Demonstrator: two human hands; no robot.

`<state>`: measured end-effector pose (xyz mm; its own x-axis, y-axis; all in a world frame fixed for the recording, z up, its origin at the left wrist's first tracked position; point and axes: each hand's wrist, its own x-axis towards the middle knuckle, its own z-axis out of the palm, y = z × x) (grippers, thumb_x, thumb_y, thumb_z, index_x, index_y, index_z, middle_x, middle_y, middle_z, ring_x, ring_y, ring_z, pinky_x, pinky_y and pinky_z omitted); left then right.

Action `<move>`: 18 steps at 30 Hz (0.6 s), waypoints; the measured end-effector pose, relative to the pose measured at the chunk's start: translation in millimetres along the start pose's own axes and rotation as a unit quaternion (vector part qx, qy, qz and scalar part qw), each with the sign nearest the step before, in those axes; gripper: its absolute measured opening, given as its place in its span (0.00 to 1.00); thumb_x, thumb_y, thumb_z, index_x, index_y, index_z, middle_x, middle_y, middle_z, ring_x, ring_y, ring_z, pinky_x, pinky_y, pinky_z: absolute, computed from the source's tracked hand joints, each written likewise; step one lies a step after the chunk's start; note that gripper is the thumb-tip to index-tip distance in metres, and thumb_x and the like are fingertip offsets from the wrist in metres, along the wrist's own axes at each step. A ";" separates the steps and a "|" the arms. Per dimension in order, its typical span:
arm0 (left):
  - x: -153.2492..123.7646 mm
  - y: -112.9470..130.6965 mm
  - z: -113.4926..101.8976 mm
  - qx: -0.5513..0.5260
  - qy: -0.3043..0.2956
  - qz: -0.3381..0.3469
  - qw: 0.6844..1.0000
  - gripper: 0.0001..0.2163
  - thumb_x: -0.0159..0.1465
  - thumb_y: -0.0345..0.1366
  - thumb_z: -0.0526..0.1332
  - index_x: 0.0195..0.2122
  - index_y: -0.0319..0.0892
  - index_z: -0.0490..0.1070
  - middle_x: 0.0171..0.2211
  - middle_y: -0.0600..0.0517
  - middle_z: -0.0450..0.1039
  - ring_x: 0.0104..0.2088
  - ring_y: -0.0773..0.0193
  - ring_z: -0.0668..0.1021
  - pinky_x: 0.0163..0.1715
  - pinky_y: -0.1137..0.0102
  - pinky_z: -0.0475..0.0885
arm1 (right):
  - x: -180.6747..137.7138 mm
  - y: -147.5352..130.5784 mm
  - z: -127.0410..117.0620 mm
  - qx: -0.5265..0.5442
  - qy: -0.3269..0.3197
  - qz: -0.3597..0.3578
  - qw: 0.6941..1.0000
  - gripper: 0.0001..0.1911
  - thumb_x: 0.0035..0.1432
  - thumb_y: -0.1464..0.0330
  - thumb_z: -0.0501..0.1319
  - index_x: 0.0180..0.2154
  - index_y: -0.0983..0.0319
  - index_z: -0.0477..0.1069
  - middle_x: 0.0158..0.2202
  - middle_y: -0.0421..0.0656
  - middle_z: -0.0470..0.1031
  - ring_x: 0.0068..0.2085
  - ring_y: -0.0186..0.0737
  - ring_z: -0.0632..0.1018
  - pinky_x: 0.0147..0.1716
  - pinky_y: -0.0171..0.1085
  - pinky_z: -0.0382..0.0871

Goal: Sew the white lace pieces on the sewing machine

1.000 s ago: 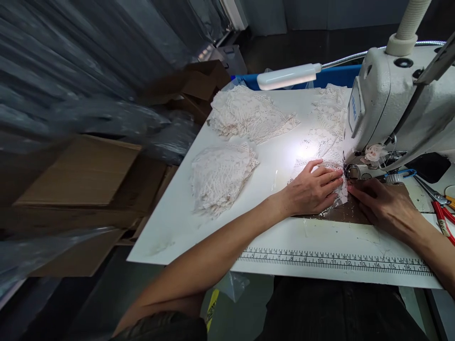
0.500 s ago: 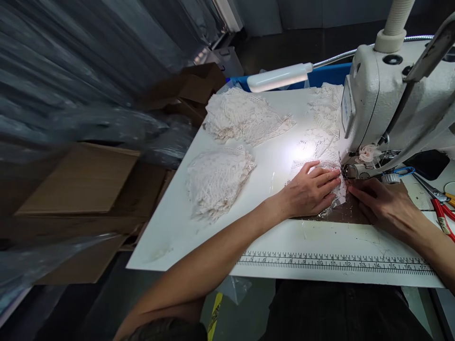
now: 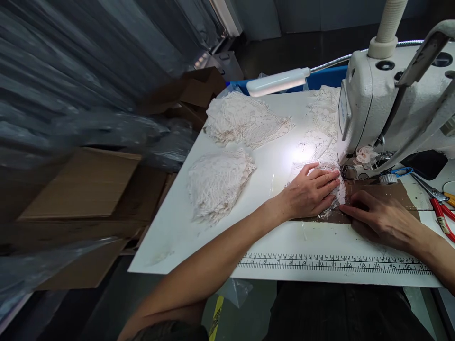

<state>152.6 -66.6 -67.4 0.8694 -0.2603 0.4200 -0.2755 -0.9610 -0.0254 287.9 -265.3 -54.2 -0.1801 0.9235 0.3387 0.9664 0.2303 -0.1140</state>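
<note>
My left hand lies flat, fingers stretched out, pressing a piece of white lace onto the table just left of the needle of a white sewing machine. My right hand rests flat on the brown patch of the table in front of the machine, its fingertips touching the lace's near edge. The lace runs under the presser foot and away behind the machine.
Two heaps of white lace pieces lie on the left half of the white table. A lamp hangs over it. A printed ruler runs along the front edge. Red-handled scissors lie at right. Cardboard boxes stand left.
My right hand has slid a little toward me and to the left along the lace edge. My left hand stays pressed on the lace.
</note>
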 end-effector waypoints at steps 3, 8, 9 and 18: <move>-0.5 -0.3 0.6 -0.001 -0.003 -0.002 1.000 0.15 0.70 0.37 0.50 0.52 0.37 0.69 0.54 0.44 0.73 0.50 0.57 0.76 0.55 0.55 0.66 | -0.2 -1.4 -1.9 0.014 -0.008 -0.007 1.000 0.14 0.63 0.73 0.50 0.44 0.63 0.72 0.38 0.48 0.70 0.33 0.39 0.73 0.25 0.34 0.67; -1.2 -1.0 1.5 -0.008 -0.007 -0.003 1.000 0.15 0.70 0.37 0.50 0.52 0.37 0.69 0.54 0.44 0.73 0.50 0.57 0.75 0.55 0.55 0.65 | -1.5 2.4 0.0 0.007 -0.002 -0.003 1.000 0.14 0.63 0.73 0.51 0.44 0.64 0.73 0.39 0.48 0.71 0.35 0.40 0.74 0.28 0.36 0.69; -1.2 -1.0 1.5 -0.008 -0.006 -0.002 1.000 0.15 0.70 0.37 0.50 0.52 0.37 0.69 0.54 0.44 0.73 0.50 0.57 0.75 0.55 0.55 0.66 | -1.9 4.1 1.0 -0.011 0.016 0.007 1.000 0.14 0.63 0.73 0.51 0.44 0.64 0.73 0.38 0.48 0.71 0.35 0.40 0.74 0.28 0.36 0.69; -1.2 -0.4 0.3 -0.016 -0.027 -0.013 0.999 0.16 0.70 0.38 0.49 0.54 0.39 0.69 0.56 0.44 0.72 0.51 0.56 0.75 0.55 0.54 0.66 | -3.1 7.8 3.1 -0.012 0.034 0.028 0.999 0.16 0.64 0.73 0.51 0.49 0.62 0.72 0.39 0.47 0.72 0.35 0.39 0.74 0.30 0.37 0.71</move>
<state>151.8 -65.9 -68.2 0.8972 -0.2411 0.3699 -0.2652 -0.9641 0.0147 295.4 -265.4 -59.0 -0.1130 0.9117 0.3951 0.9788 0.1705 -0.1134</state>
